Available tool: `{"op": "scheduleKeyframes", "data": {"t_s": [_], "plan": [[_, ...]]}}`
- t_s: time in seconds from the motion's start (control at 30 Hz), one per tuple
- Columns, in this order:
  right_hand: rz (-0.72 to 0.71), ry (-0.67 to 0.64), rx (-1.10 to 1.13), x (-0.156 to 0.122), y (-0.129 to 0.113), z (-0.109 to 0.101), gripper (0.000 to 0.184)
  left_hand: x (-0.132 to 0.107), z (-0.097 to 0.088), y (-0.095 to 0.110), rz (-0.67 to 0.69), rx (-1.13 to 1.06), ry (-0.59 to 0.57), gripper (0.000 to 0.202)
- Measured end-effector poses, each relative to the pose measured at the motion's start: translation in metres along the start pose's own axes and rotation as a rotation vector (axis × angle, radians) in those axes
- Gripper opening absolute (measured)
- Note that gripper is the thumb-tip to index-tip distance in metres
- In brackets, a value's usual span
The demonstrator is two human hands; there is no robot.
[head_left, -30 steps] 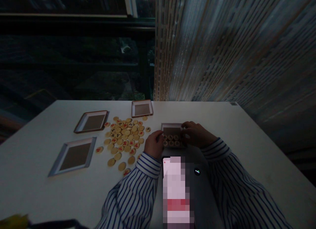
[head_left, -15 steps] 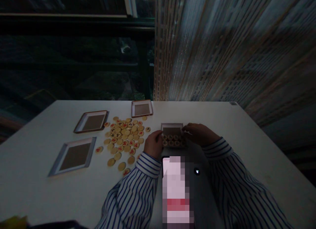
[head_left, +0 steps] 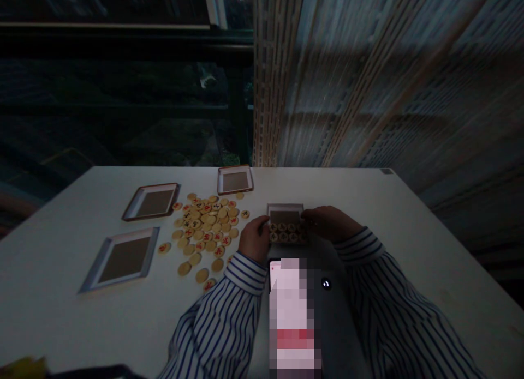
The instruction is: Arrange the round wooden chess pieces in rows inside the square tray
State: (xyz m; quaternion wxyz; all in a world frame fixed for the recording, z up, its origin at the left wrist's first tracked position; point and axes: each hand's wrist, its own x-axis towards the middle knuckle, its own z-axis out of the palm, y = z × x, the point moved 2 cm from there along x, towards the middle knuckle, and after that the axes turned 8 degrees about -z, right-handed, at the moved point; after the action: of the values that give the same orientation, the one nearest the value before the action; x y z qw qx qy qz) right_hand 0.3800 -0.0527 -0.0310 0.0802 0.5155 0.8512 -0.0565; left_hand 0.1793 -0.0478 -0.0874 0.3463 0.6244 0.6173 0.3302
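A small shallow box with a pale rim and a brown floor lies in front of me. Two rows of round xiangqi pieces with dark characters fill its near half. My left hand is closed on the box's left side, thumb near the rim. At the right side, my right hand pinches the edge by the far corner, its fingertips partly in shadow. Left of the box, a heap of loose xiangqi pieces spreads over the table, some showing red or black characters, others blank side up.
Three more shallow trays stand around the heap: one at the back, one at the far left and one at the near left. A phone lies between my forearms on the white table. Curtains hang behind.
Both hands stay at the box with almost no movement. My right hand's fingers have shifted very slightly at the box's edge. The pieces look the same.
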Motion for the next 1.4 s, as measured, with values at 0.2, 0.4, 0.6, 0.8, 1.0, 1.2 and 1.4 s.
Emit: {"op": "scheduleKeyframes", "data": {"t_s": [0.2, 0.4, 0.6, 0.8, 1.0, 1.2, 1.4], "plan": [[-0.006, 0.004, 0.015, 0.000, -0.001, -0.002, 0.025, -0.001, -0.001, 0.002, -0.001, 0.003, -0.001, 0.030], [0.002, 0.036, 0.030, 0.000, 0.001, 0.000, 0.026, -0.001, -0.002, 0.003, -0.001, 0.001, 0.004, 0.030], [0.014, 0.078, 0.057, -0.002, 0.001, -0.003, 0.027, -0.001, -0.001, 0.003, 0.003, -0.025, 0.004, 0.029], [0.026, 0.120, 0.022, -0.002, -0.001, -0.009, 0.026, -0.003, -0.003, 0.007, -0.002, -0.037, 0.021, 0.029], [0.017, 0.174, 0.006, -0.004, -0.007, -0.019, 0.027, -0.003, -0.005, 0.007, -0.022, -0.071, 0.050, 0.029], [0.022, 0.224, -0.017, -0.007, -0.012, -0.025, 0.027, -0.004, -0.007, 0.007, 0.016, -0.109, 0.080, 0.029], [0.012, 0.245, -0.022, -0.008, -0.014, -0.028, 0.029, -0.010, -0.010, 0.010, 0.019, -0.118, 0.074, 0.029]]}}
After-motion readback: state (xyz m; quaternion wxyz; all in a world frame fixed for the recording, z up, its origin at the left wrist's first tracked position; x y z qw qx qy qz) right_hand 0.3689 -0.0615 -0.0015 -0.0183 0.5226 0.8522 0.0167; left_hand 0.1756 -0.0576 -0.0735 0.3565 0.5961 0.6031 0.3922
